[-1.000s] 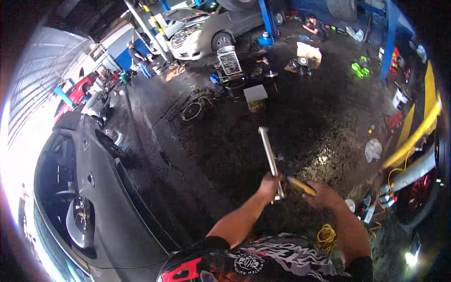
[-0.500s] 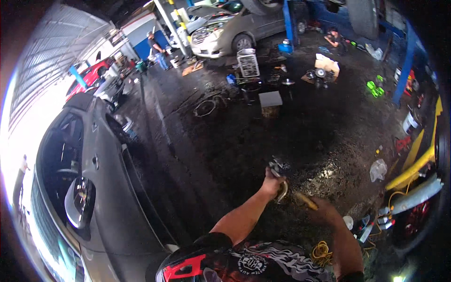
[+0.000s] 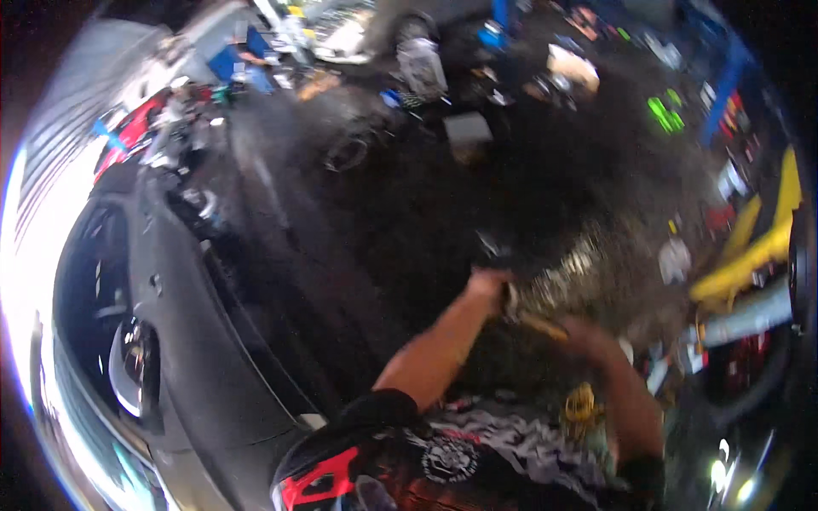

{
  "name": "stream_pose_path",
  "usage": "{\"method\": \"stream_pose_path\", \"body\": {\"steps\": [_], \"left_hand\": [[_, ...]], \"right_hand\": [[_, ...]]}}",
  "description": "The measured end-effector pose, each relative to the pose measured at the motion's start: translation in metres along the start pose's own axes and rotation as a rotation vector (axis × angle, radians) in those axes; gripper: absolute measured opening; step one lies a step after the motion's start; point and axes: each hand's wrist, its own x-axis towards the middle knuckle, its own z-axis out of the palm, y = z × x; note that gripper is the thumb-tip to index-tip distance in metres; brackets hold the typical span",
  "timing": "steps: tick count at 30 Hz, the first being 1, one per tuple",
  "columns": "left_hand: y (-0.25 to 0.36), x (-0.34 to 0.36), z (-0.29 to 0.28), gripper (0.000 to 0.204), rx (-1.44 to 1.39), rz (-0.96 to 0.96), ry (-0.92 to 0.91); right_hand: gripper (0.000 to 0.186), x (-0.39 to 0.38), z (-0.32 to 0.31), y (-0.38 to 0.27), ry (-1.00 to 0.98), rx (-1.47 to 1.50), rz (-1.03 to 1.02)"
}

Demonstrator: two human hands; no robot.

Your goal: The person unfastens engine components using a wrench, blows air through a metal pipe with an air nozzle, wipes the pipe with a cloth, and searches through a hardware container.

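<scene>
Yellow handle (image 3: 545, 327) is clamped in the right hand (image 3: 588, 341); fingers of the left hand (image 3: 489, 288) grip a blurred metal part (image 3: 512, 300) near it, over the floor (image 3: 383, 247). White shirt print (image 3: 449, 457) is smeared.

- Blk shirt (image 3: 388, 490) is covering torso
- Blk short slvs. (image 3: 375, 410) are covering upper arms
- Red panel (image 3: 319, 481) is showing, L side
- Wht emblem (image 3: 452, 456) is blurring, ctr.
- Gry/wht wavy print (image 3: 532, 451) is running R
</scene>
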Motion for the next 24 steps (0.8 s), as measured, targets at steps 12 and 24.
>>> {"method": "stream_pose_path", "body": {"steps": [12,24], "left_hand": [[0.018,-0.011,0.023,0.012,-0.121,0.113,0.078],[0.047,-0.023,0.009,0.067,-0.116,0.322,0.2]], "right_hand": [[0.035,0.008,0.011,0.01,0.185,0.201,-0.214],[0.056,0.004,0.013,0.022,0.217,0.283,-0.221]]}}
